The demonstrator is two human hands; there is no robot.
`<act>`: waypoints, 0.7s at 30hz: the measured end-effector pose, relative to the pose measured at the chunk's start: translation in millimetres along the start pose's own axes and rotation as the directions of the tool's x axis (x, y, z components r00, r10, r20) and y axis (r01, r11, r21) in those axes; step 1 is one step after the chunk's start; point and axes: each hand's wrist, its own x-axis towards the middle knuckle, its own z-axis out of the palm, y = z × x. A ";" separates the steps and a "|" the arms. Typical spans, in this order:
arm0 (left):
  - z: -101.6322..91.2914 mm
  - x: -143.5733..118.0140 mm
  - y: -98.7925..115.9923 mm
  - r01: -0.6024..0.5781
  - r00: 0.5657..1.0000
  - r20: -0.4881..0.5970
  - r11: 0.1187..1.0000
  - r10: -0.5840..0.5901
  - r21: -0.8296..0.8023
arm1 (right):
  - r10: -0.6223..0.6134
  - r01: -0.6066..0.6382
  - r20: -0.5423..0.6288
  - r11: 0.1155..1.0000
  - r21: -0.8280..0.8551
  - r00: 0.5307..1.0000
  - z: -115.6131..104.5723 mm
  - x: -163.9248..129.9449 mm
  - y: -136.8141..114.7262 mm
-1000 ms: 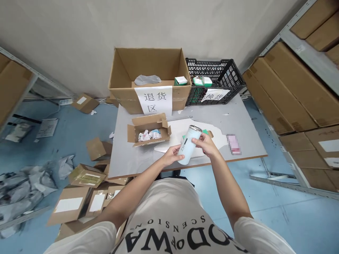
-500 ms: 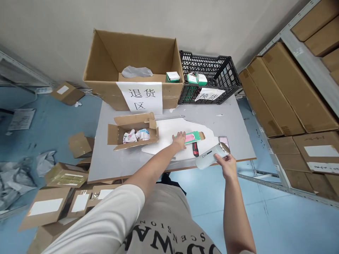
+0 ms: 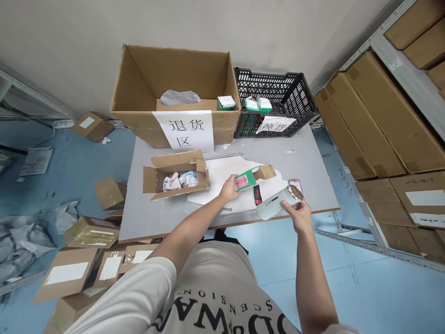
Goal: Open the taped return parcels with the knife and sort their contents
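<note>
My right hand [image 3: 300, 215] grips a pale white tumbler [image 3: 274, 206] with a metal rim, held sideways over the table's front edge. My left hand [image 3: 227, 189] holds one end of a green and pink carton [image 3: 247, 178] and lifts it off a white sheet [image 3: 222, 176]; the carton's brown flap is open at its far end. A red and black utility knife [image 3: 257, 195] lies on the sheet between my hands. A phone [image 3: 295, 185] lies just behind the tumbler.
A small open cardboard box [image 3: 175, 177] with crumpled wrapping sits left on the grey table [image 3: 299, 160]. Behind stand a big labelled cardboard box [image 3: 174, 93] and a black crate [image 3: 278, 99] with small green boxes. Cartons litter the floor at left; shelves with boxes stand at right.
My left hand let go of the tumbler, reached to the carton on the sheet and lifted one end. My right hand carried the tumbler rightward and tipped it sideways.
</note>
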 end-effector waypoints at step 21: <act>-8.2 -69.0 -50.0 0.067 0.987 -0.120 0.954 -0.107 -0.293 | -0.411 0.427 0.128 0.894 -0.137 0.903 83.2 -47.6 -57.2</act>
